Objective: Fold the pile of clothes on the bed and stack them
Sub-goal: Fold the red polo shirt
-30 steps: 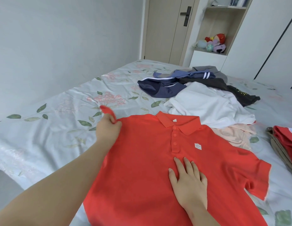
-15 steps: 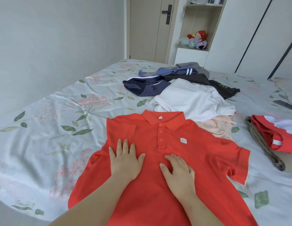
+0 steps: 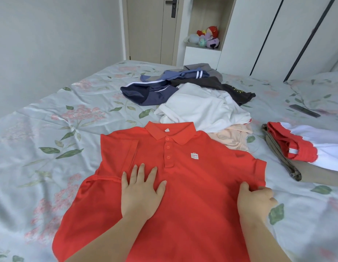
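Observation:
A red polo shirt [image 3: 192,186] lies face up on the flowered bed sheet [image 3: 51,138], its left sleeve folded in over the chest. My left hand [image 3: 141,193] rests flat on it, fingers spread, just left of the button placket. My right hand [image 3: 255,201] pinches the hem of the shirt's right sleeve at the edge. Behind the collar lies an unfolded pile: a white garment [image 3: 204,108], a peach one [image 3: 232,138], navy shorts [image 3: 147,93] and dark pieces [image 3: 198,82].
A stack of folded clothes [image 3: 300,148], red and white on top of khaki, sits at the right. A dark phone-like object [image 3: 304,110] lies near a pillow [image 3: 323,91]. Wall on the left, door and shelf with plush toys [image 3: 208,38] behind.
My left hand folded the left sleeve in and now presses flat on the chest. My right hand slid from the shirt's middle out to the right sleeve and gripped it.

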{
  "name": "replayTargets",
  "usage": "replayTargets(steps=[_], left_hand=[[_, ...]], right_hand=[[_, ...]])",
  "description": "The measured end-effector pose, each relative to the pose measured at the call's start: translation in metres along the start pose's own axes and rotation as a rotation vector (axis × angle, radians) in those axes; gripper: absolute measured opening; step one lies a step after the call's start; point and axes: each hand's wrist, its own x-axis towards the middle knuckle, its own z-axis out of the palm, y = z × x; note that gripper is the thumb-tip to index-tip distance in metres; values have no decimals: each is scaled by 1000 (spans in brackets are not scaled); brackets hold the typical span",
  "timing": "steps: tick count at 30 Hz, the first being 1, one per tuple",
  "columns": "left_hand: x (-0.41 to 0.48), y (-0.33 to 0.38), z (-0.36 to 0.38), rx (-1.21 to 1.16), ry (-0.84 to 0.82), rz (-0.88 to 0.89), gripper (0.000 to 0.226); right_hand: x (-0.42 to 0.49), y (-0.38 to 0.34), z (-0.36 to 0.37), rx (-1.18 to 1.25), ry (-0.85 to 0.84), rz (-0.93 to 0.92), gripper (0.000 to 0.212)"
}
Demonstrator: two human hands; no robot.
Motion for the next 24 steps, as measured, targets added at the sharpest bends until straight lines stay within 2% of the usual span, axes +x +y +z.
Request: replayTargets(steps=[3,4,7,10,12,14,16,18,20,22,24], left_hand=[[0,-1,1,-2,14,-3,73],[0,-1,1,-3,16,-4,72],[0,-1,2,-15,24,-3,70],[0,-2,2,-15,28,2,68],[-1,-3,1,-14,27,2,69],[-1,-2,1,-15,27,0,71],[-1,-2,1,-20,27,-3,71],[-1,-2,0,-20,26,-7,69],[-1,-2,0,-17,23,-7,69],[-2,-2,0,-17,18,-4,69],[-2,-3,0,-17,16,-3,70]], right_hand=[[19,2,-8,-140,-67,143,67],[26,5,-9,-192,-105,147,64],[42,8,-12,-184,-222,95,37],[45,-1,-14,22,-291,156,25],[49,-14,-11,253,-238,164,15],[52,-33,-6,354,-103,64,17],[46,-54,0,330,-61,-190,25],[29,-66,12,218,-206,-542,29],[16,-59,28,-155,-425,-838,24],[8,-37,38,-526,-610,-907,23],[5,-15,38,-540,-649,-851,29]])
